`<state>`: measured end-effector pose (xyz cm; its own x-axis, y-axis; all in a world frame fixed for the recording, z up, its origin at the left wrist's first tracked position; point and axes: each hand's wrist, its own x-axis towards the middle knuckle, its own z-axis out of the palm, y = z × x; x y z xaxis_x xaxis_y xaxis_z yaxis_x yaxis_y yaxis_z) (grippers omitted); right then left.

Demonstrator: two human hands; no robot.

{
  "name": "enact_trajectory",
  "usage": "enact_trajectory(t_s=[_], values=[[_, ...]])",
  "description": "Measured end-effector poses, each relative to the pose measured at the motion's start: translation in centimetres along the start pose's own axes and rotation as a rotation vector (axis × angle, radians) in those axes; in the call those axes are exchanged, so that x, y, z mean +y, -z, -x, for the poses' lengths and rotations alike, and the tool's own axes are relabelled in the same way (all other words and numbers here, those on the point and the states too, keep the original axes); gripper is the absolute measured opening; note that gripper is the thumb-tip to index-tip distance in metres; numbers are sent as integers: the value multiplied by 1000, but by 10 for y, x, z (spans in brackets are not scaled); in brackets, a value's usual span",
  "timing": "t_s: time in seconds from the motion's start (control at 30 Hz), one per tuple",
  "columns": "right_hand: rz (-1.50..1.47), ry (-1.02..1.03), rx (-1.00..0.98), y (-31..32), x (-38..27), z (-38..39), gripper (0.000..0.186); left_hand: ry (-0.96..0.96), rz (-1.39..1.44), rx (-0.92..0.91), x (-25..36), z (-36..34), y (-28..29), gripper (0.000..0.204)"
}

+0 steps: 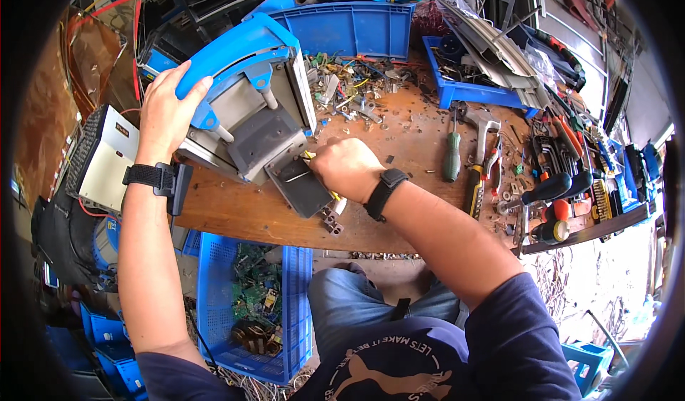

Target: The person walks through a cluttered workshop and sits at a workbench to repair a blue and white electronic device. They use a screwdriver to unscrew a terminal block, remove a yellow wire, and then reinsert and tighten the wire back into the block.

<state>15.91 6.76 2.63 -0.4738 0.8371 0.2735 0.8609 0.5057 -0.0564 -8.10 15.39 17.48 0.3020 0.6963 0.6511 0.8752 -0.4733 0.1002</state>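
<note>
A large device housing with a curved blue plastic rim [239, 57] and a grey metal body stands tilted on the wooden workbench. My left hand [165, 112] grips that rim on its left side, thumb and fingers spread over the plastic. Two short metal posts join the blue part to a dark grey metal bracket [265, 140]. In front of the bracket is a dark flat plate [308, 193]. My right hand [347, 165] is closed just above this plate; yellow bits show beside it, but its fingers hide what it holds. Small metal pieces [332, 221] lie by the plate.
Loose screws and scraps [357, 94] cover the back of the bench, before a blue crate [349, 30]. A green-handled screwdriver [453, 157], a hammer [479, 144] and pliers [493, 160] lie at right. Below the front edge, a blue basket [296, 308] holds circuit boards.
</note>
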Motion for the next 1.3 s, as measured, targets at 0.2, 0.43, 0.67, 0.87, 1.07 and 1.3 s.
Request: enact_trajectory(t_s=[0.2,0.43,0.67,0.87,1.07,1.3], values=[[-87,-3,7,-3,1,2,10,7,23,0,-2,1,-1,57],[-92,-2,9,-7,1,0,10,12,20,-5,1,0,1,56],[-64,-12,-27,-6,1,-4,15,11,28,-6,1,1,1,56],[-123,-11,-34,-1,5,-5,15,16,21,-9,3,1,2,56],[-83,60,23,3,7,-8,14,15,18,-5,1,1,2,55],[-43,75,-61,14,12,-17,12,7,21,-4,1,1,2,55]])
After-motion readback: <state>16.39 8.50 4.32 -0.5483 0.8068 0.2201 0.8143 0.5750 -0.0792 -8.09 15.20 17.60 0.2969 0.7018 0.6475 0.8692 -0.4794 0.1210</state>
